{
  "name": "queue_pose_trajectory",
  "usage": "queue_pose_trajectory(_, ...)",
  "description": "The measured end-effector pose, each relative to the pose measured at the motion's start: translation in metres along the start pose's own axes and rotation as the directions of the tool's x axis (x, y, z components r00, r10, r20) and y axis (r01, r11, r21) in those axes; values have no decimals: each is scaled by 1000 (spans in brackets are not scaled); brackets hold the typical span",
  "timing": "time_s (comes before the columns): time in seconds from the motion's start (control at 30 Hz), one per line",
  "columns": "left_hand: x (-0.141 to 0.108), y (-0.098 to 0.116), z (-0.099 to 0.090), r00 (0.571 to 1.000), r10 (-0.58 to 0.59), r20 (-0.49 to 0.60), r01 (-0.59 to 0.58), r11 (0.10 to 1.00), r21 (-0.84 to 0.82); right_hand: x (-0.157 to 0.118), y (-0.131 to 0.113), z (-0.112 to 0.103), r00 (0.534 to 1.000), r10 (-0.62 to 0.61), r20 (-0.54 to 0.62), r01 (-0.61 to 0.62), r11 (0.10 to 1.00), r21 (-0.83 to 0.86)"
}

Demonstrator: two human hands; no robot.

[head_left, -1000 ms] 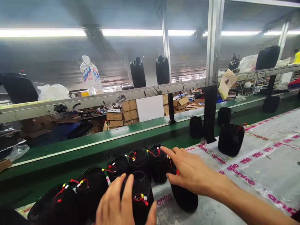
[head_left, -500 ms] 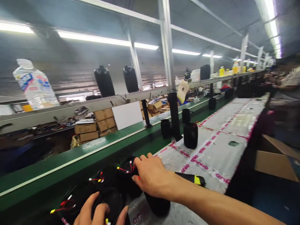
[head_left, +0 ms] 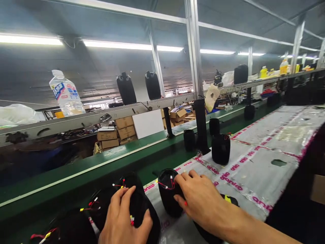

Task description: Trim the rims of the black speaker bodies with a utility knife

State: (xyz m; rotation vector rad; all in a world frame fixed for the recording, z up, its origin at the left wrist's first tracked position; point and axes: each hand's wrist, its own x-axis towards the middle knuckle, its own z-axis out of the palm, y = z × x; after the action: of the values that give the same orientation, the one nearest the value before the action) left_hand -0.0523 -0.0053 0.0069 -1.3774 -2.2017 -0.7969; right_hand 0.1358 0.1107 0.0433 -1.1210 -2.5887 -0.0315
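Several black rounded housings with red wires and small white and yellow connectors stand in a row at the bench's near left. My right hand (head_left: 199,198) has its fingers and thumb closed on the right side of one black housing (head_left: 169,198), tilted at the edge of the covered bench. Just left of it, my left hand (head_left: 125,215) is curved over another black housing (head_left: 146,217), thumb at its near right side and fingers at the far side. Partly hidden under my right forearm lies a black and yellow tool (head_left: 230,200); its kind is unclear.
More black housings, including one (head_left: 220,149), stand ahead on the plastic-covered bench (head_left: 243,176). A green conveyor belt (head_left: 101,169) runs along the far side. Above it, a metal shelf (head_left: 175,97) holds a plastic bottle (head_left: 67,96) and other housings. A post (head_left: 201,125) rises from the bench.
The view has swung left. My right hand has shifted its housing rightward, away from the row. My left hand has also moved right with the housing beneath it.
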Motion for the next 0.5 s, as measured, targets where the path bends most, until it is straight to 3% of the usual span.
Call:
queue_pose_trajectory(0.1, 4, 11, -2, 995, 22, 101, -39, 984, 171, 4, 6, 4, 1000, 2, 14, -3, 999, 48)
queue_pose_trajectory(0.2, 11, 15, -5, 987, 103, 120, -135, 944, 302, 9, 9, 3, 1000, -6, 11, 5, 997, 76)
queue_pose_trajectory(0.3, 17, 20, -11, 981, 109, 163, -167, 898, 408, 10, 10, 0, 999, -44, 32, 42, 997, 71)
queue_pose_trajectory(0.5, 29, 32, -23, 919, -6, 393, -159, 909, 384, 11, 28, -1, 976, -209, 54, 196, 963, 184)
